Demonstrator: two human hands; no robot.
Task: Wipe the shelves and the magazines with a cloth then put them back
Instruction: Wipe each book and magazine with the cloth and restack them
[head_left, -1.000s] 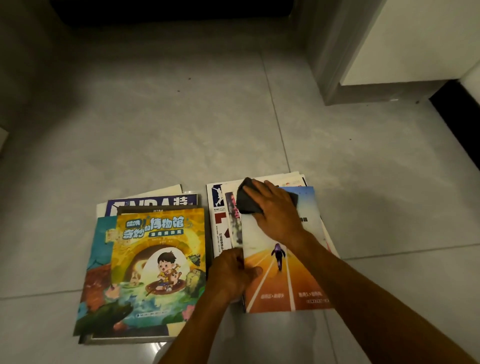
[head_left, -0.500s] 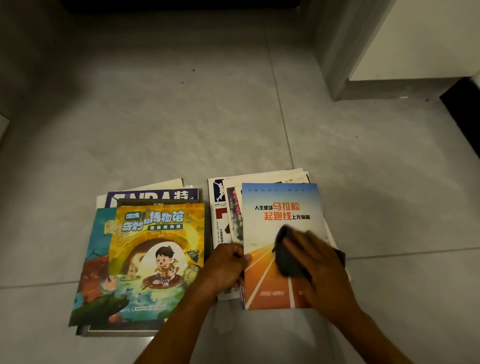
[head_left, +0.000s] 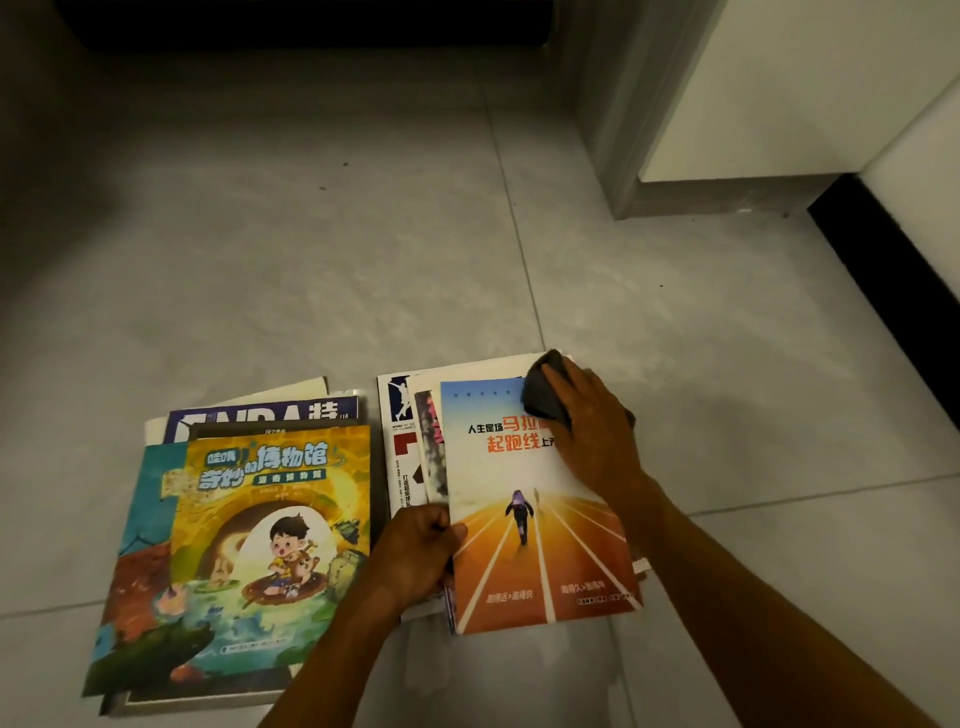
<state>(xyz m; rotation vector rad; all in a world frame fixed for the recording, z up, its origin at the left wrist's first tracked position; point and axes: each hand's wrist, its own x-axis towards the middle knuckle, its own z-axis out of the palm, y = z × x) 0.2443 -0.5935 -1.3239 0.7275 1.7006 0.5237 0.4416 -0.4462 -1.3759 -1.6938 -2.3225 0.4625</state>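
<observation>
Nearest, the left hand (head_left: 418, 553) pinches the running-track magazine (head_left: 535, 519) at its seven o'clock edge. The magazine tops the right pile, long axis running six to twelve. At one o'clock, the right hand (head_left: 592, 431) clutches a dark cloth (head_left: 543, 392) against its far corner.

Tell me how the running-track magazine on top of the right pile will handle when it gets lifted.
The running-track magazine looks thin, so it will probably flop when lifted by one edge. Its cover seems glossy, so it may slide off the pile; the left hand grips its edge while the right hand presses the cloth.
</observation>
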